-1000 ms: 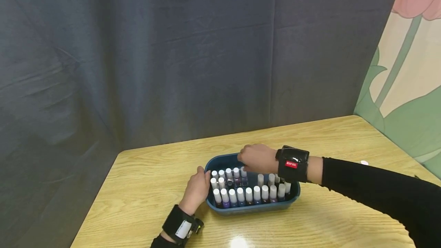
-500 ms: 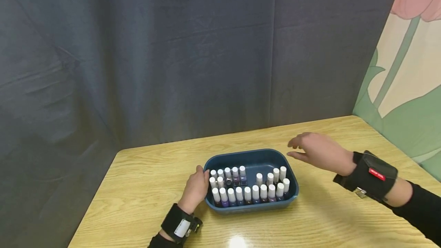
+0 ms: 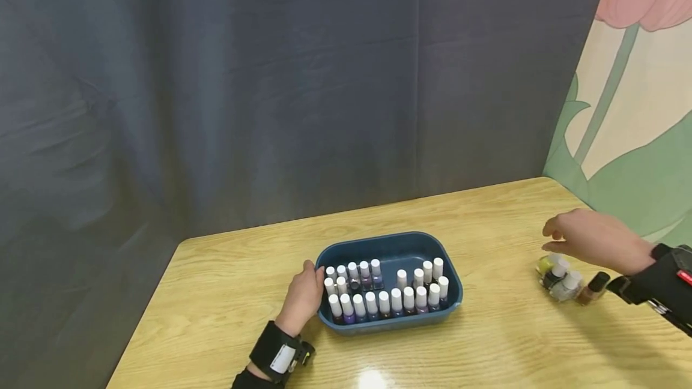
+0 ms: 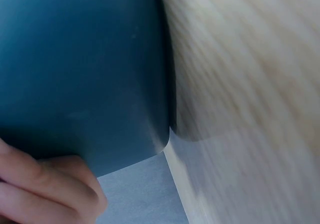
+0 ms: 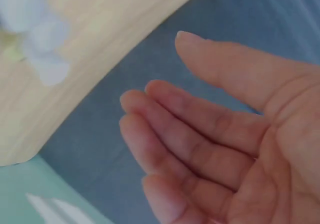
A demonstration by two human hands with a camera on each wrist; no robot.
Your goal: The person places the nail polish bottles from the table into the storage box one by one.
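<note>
A blue plastic bin (image 3: 389, 326) stands on the table, holding several nail polish bottles (image 3: 396, 300) with white caps, upright in rows. My left hand (image 3: 301, 296) grips the bin's left end, the thumb at the rim. In the left wrist view, curled fingers (image 4: 55, 189) lie against the bin's outer wall (image 4: 85, 73). Over at the right, my right hand (image 3: 594, 239) hovers with nothing in it. Just below it, a small group of loose nail polish bottles (image 3: 566, 286) includes a yellow one and clear-looking ones. Beside them is a dark-capped brownish bottle (image 3: 593, 289).
The wooden table (image 3: 232, 293) runs back to a dark grey curtain (image 3: 303, 89). A wall panel (image 3: 638, 137) painted with a pink tulip borders the right side. Inside the bin, bare floor shows along the back and in a gap in the middle row.
My right hand has moved from over the bin to the right, above the loose bottles, which have come into view. My left hand stays on the bin. The head view has shifted slightly.
</note>
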